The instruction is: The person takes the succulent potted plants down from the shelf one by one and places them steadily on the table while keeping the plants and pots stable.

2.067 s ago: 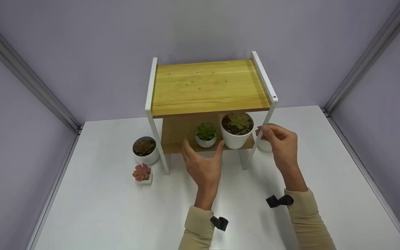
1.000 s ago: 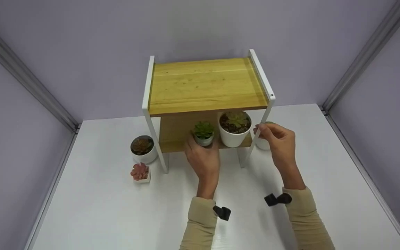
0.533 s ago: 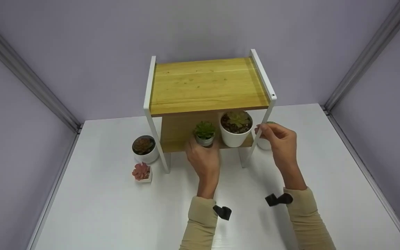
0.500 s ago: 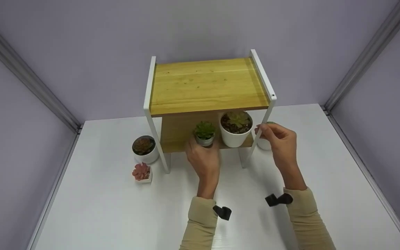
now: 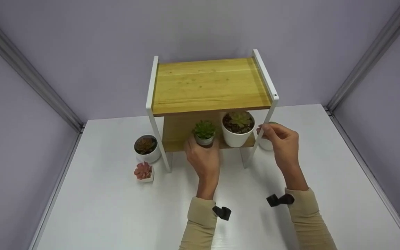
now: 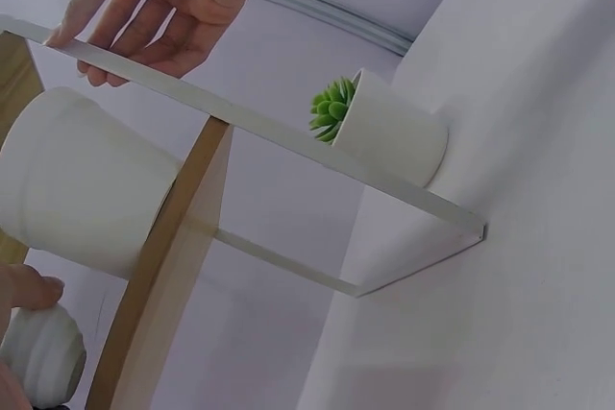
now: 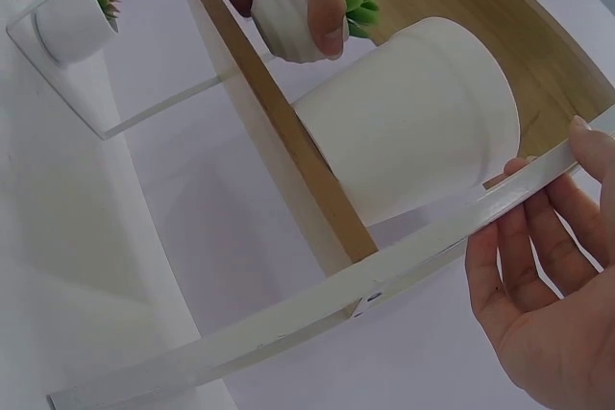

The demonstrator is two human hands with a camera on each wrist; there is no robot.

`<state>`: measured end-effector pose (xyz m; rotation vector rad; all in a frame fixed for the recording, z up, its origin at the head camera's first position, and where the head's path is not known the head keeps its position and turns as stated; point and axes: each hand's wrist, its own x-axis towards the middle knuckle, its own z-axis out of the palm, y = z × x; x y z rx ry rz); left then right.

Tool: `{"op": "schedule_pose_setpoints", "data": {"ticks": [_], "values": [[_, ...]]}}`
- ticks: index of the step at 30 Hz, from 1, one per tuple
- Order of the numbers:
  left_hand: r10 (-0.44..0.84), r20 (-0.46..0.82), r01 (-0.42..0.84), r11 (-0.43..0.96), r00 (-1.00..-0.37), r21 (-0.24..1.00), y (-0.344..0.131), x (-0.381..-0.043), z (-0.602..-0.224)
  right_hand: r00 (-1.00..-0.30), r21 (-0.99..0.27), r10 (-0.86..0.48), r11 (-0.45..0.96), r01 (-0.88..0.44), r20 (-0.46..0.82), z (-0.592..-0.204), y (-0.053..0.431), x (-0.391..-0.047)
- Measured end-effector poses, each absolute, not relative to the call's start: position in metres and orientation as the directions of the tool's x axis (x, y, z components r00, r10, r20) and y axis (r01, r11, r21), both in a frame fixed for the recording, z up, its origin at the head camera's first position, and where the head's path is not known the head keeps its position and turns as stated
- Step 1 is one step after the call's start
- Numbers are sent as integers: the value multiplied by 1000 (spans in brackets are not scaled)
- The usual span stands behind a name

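Note:
My left hand grips a small ribbed white pot with a green succulent at the front of the lower shelf. In the right wrist view its thumb and fingers clasp the small pot from both sides, past the shelf's front edge. My right hand pinches the white front post of the two-tier stand on the right, thumb on one side and fingertips on the other. Close beside the small pot, a larger white pot with a pale green succulent stands upright on the lower shelf.
The wooden top shelf overhangs the lower one. Left of the stand are a round white pot with a brownish succulent and a small square pot with a pink succulent. Behind my right hand stands another white pot.
My left hand has gone from spread fingers in front of the small pot to gripping it, and the pot has shifted slightly towards me. My right hand keeps its hold on the post.

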<state>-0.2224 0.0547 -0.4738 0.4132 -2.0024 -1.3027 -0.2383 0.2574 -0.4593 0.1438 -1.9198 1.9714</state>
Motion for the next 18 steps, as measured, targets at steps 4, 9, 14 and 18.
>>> {"op": "schedule_pose_setpoints", "data": {"ticks": [4, 9, 14, 18], "values": [[-606, 391, 119, 438, -693, 891, 52, -222, -472, -921, -939, 196, 5, -344, 338, -459, 258, -239], [-608, 407, 131, 445, -682, 886, 51, -221, -470, -922, -939, 194, -4, -344, 336, -459, 258, -239], [-608, 412, 133, 449, -679, 884, 51, -218, -470, -923, -939, 188, -15, -343, 335, -458, 258, -239], [-599, 424, 151, 452, -679, 879, 50, -215, -470, -924, -940, 196, -35, -341, 328, -458, 259, -238]]}}
